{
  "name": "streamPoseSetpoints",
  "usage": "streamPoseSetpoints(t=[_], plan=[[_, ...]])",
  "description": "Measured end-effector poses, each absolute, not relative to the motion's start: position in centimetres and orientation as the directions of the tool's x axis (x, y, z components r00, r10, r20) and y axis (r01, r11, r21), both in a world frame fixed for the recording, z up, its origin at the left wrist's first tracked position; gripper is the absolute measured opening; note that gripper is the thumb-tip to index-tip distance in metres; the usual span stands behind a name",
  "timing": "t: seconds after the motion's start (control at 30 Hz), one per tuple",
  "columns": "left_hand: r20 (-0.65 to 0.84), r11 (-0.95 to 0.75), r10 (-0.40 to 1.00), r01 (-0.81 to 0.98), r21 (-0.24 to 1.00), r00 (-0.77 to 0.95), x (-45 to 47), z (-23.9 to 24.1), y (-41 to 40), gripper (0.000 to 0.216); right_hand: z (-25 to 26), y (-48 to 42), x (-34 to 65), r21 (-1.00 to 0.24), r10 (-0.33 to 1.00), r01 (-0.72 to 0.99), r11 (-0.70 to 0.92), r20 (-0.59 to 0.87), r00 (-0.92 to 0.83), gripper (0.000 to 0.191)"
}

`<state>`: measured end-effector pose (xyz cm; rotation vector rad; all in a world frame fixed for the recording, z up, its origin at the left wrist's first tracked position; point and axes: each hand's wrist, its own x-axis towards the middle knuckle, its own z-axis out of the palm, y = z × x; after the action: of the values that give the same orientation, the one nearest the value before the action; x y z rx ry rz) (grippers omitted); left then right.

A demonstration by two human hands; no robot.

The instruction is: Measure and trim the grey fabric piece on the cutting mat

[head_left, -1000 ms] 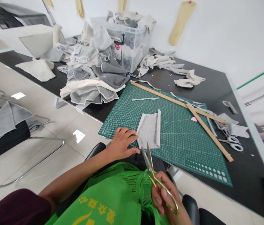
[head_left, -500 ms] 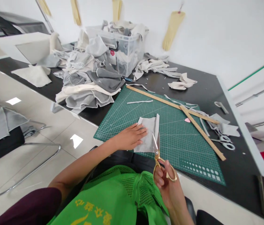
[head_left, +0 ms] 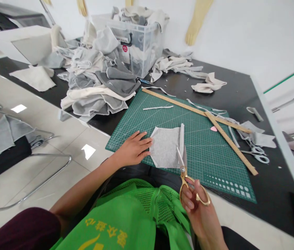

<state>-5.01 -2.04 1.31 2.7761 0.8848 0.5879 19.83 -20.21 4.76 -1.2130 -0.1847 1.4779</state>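
Observation:
A light grey piece of fabric (head_left: pixel 165 147) lies flat on the green cutting mat (head_left: pixel 141 121) in front of me. Its right edge carries a narrow, partly separated strip (head_left: pixel 181 139). My left hand (head_left: pixel 133 149) rests open at the fabric's left edge, fingers spread, fingertips touching it. In my right hand (head_left: pixel 195 199) are gold-handled scissors (head_left: pixel 182 170), thumb and fingers through the loops. The blades point away from me, close to the strip at the fabric's lower right.
Two wooden rulers (head_left: pixel 174 103) cross on the mat, with a pink chalk piece (head_left: pixel 213 128) nearby. White-handled scissors (head_left: pixel 260 155) and fabric scraps (head_left: pixel 263 139) lie right. Back left are a fabric pile (head_left: pixel 97 93) and a clear plastic bin (head_left: pixel 147 45) full of cloth.
My left hand has slid left off the fabric's middle to its left edge, uncovering more of it. The scissors stay in my right hand near the strip. The view has shifted slightly.

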Motion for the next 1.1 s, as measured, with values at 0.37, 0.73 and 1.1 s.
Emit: streamPoseSetpoints(t=[0.37,0.73,1.1], plan=[[0.386,-0.915,0.349,0.222,0.335,0.854,-4.1,1.0,-2.0,0.031,4.0,-21.3,20.0,-0.763,0.824,-0.542,-0.354,-0.528,0.206,0.032],[0.347,-0.902,0.426,0.361,0.237,0.836,-5.0,1.2,-2.3,0.033,3.8,-21.2,20.2,-0.781,0.816,-0.51,-0.361,-0.53,0.232,0.032],[0.353,-0.893,0.45,0.402,0.204,0.82,-4.9,1.5,-2.7,0.031,4.9,-24.0,16.3,-0.805,0.861,-0.359,-0.473,-0.509,0.008,0.036]])
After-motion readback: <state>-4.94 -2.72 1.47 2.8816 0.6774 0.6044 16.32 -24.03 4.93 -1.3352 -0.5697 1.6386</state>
